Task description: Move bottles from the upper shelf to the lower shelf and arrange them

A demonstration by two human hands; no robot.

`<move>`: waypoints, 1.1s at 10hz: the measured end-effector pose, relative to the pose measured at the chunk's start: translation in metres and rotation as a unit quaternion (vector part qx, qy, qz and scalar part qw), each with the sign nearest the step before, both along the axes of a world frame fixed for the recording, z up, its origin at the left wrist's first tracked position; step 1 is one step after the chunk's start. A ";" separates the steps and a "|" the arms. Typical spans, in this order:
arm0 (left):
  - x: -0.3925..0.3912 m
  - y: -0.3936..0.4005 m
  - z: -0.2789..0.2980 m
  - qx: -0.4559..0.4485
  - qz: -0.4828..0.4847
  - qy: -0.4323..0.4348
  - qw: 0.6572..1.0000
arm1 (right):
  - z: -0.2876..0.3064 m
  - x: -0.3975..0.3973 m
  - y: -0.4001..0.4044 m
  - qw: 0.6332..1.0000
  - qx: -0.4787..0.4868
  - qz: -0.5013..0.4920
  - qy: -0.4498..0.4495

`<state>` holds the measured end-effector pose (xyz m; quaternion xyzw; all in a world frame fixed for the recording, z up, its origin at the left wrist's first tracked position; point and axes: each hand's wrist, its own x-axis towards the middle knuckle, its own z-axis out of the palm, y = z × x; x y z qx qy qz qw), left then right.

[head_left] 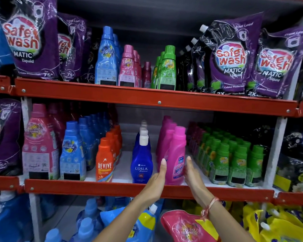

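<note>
A bright pink Vanish bottle (176, 155) stands at the front of the lower shelf (87, 186), heading a row of pink bottles. My left hand (157, 181) is flat against its left side and my right hand (193, 177) is flat beside its right side, fingers straight, neither wrapped around it. On the upper shelf (147, 96) stand blue (106, 58), pink (128, 67), maroon (146, 74) and green (166, 68) bottles in short rows.
Left of the pink bottle stand dark blue Ujala bottles (141, 158), orange Revive bottles (104, 159) and light blue bottles (72, 152); green bottles (236, 165) fill the right. Purple Safewash pouches (231, 56) flank the upper shelf. Pouches and jugs sit below.
</note>
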<state>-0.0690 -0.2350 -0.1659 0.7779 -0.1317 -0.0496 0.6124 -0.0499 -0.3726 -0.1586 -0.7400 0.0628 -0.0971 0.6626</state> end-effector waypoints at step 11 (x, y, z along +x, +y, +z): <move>0.008 0.022 -0.003 0.036 0.097 -0.274 0.956 | 0.006 -0.017 -0.027 0.994 0.036 0.005 -0.101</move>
